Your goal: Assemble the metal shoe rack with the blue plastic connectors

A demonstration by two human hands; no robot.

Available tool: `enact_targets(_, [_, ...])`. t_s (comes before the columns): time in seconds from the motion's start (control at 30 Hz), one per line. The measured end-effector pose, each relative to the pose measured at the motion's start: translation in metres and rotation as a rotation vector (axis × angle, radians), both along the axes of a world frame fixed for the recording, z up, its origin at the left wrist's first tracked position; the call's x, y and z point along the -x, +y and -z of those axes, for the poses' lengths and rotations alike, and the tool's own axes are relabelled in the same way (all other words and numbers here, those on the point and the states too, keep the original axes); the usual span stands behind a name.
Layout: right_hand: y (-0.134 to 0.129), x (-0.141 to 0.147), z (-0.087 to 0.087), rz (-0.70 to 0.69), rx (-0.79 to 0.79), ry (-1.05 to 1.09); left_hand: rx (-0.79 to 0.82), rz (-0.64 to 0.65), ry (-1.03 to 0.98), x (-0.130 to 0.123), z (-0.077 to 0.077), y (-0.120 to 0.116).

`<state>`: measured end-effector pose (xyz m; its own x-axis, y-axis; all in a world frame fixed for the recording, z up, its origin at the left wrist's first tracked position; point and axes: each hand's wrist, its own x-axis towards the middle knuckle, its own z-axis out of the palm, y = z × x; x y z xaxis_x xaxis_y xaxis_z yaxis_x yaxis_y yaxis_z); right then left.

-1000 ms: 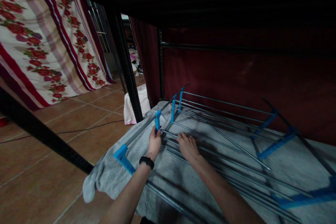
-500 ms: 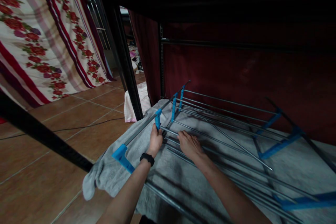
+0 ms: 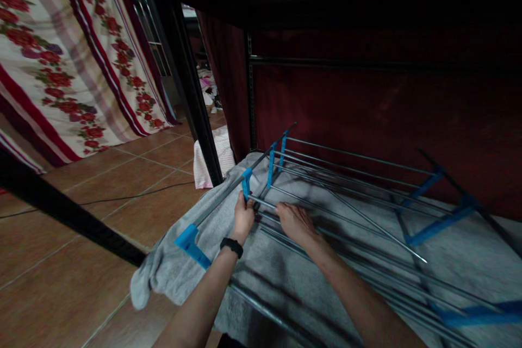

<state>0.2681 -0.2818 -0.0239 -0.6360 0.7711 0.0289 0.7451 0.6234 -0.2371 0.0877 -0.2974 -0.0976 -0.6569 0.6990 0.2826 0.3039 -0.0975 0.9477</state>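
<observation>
What matters for our hands is how the metal rod (image 3: 261, 202) meets the blue bracket (image 3: 246, 180); the rod's left end lies at the bracket's lower part, and its long axis runs from there rightward and toward us, across the line of the side bar (image 3: 220, 199) above; our left hand (image 3: 243, 221) is nearer that joint, pinched closed about the bracket's lower end, its far fingers hidden; our right hand (image 3: 296, 220) sits farther along, just right of it, fingers curled over the rod, though we cannot tell how firmly, nor whether the end is seated; rod and bracket both lie over the grey blanket (image 3: 163, 272), with other rods on either side; against the frame of a second ago we see little change; both hands keep their places on bracket and rod, while the view has shifted slightly.
</observation>
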Motion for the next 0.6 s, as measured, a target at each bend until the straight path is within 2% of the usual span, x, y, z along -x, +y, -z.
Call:
enact_targets(0.17, [0.001,0.002,0.004,-0.005,-0.033,0.021,0.03,-0.033,0.041,-0.002,0.001,0.001])
enact_targets(0.27, [0.005,0.004,0.008,-0.01,0.023,0.018,0.06,-0.063,0.07,-0.003,-0.001,0.0])
enact_targets(0.37, [0.005,0.005,0.009,0.011,0.053,0.032,0.089,-0.042,0.088,-0.004,-0.003,-0.002])
enact_targets(0.47, [0.0,0.004,0.009,0.022,0.025,0.053,0.119,-0.007,0.103,-0.003,-0.007,-0.006])
enact_targets(0.53, [-0.002,0.004,0.01,0.002,-0.003,0.067,0.206,-0.082,0.172,0.0,-0.011,-0.005])
enact_targets(0.6, [0.0,0.003,0.012,-0.038,-0.034,0.079,0.241,-0.033,0.175,0.005,-0.014,0.0])
